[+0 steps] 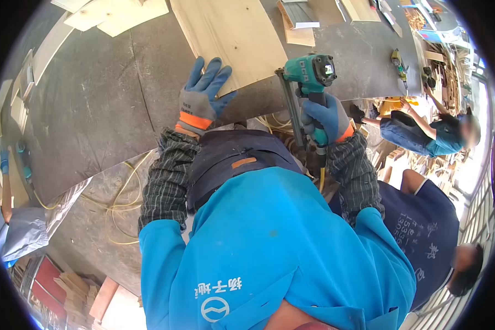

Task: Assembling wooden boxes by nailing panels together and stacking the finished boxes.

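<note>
My left hand (202,93), in a blue-and-grey glove with an orange cuff, lies with fingers spread at the near left corner of a pale plywood board (234,41). The board rests flat on a dark worktable (93,110). My right hand (329,118), gloved alike, is wrapped round the grip of a teal pneumatic nail gun (309,72). The gun's long magazine slants down toward me, and its nose is close to the board's near right corner. Whether the nose touches the wood I cannot tell. A yellow hose hangs below the grip.
More wooden pieces (121,15) lie along the table's far side. Another power tool (399,66) lies at the right end. Yellow air hoses (115,208) trail over the floor. One person (418,132) works at the right, another (418,236) is close by my right side, and a third (23,231) is at the left.
</note>
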Demonstrator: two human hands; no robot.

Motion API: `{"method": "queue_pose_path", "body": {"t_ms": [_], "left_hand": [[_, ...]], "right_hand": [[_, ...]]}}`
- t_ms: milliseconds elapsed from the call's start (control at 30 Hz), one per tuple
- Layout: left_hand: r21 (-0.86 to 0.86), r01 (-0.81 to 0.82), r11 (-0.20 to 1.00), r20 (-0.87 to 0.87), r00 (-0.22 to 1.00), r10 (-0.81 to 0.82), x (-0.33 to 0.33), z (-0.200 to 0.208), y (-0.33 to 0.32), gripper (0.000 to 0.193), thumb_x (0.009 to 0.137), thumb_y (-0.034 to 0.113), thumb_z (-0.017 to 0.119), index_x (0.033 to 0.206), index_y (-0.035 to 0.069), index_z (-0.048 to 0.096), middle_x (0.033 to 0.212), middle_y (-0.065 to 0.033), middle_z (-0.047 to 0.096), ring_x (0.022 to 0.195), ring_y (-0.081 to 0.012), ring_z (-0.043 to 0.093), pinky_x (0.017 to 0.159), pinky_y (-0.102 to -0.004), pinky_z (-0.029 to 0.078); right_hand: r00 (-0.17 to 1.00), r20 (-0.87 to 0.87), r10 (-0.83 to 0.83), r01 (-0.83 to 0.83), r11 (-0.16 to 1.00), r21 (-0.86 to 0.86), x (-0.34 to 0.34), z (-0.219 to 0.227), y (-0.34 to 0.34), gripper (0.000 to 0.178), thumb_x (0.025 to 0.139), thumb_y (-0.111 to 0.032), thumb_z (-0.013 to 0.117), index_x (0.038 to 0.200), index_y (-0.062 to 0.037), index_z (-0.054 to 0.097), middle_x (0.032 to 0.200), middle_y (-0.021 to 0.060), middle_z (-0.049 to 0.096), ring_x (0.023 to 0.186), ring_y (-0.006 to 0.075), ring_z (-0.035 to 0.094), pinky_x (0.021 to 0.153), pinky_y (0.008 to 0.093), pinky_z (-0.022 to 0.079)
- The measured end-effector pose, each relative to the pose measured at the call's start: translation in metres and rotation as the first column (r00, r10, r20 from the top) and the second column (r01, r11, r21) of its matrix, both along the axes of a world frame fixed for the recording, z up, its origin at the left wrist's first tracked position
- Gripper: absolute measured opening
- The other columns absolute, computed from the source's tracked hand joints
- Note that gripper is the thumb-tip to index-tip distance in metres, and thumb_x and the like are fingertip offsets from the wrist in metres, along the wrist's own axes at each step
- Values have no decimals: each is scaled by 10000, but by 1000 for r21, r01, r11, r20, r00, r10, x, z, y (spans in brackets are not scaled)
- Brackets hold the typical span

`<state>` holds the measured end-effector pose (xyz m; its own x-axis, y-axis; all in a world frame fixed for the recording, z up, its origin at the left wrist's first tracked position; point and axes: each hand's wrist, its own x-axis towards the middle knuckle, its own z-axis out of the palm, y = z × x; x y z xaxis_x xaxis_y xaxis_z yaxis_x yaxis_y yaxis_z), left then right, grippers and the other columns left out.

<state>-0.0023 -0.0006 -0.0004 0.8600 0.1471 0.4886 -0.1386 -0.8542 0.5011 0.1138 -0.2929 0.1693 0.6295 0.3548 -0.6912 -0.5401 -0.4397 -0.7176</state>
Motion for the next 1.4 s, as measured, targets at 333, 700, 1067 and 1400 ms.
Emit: {"method": "queue_pose_path", "body": {"t_ms": [333, 700, 1067, 1400], "left_hand": [[18, -30, 999, -8, 1000, 30, -2, -3, -4, 588, 853, 388, 890, 1381, 169, 754, 1475, -128, 692, 1438, -433, 572, 1183, -503, 522], [21, -41, 999, 9, 999, 40, -5, -5, 3, 618, 818, 352, 919, 1388, 183, 751, 1509, -105, 673, 1440, -461, 561, 1130, -513, 562], [18, -57, 998, -145, 988, 59, -1, 31, -13, 655, 811, 378, 913, 1396, 143, 735, 1523, -168, 645, 1457, -469, 536, 1153, -523, 534], [-498, -630, 596, -576, 754, 316, 35, -18, -39, 995, 908, 622, 811, 1567, -59, 507, 1446, -314, 662, 1334, -425, 660, 1137, -464, 514]], "right_hand": [[1000, 17, 7, -7, 1000, -4, -2, 4, -1, 268, 970, -210, 741, 1099, 18, 684, 820, 54, 658, 649, 128, 632, 587, 282, 525], [956, 285, -75, 94, 994, -51, 41, -19, -35, 299, 949, -252, 755, 1099, -5, 677, 809, 68, 664, 644, 128, 629, 589, 298, 528], [709, 547, 445, 77, 722, -687, 137, -153, -66, 833, 913, -421, 783, 1597, -73, 458, 1239, 286, 756, 1157, 464, 730, 999, 527, 577], [-497, -4, 868, 37, 16, -999, 168, -269, 15, 549, 1109, -374, 495, 1613, -156, 507, 1670, 86, 495, 1540, 291, 441, 1279, 518, 333]]}}
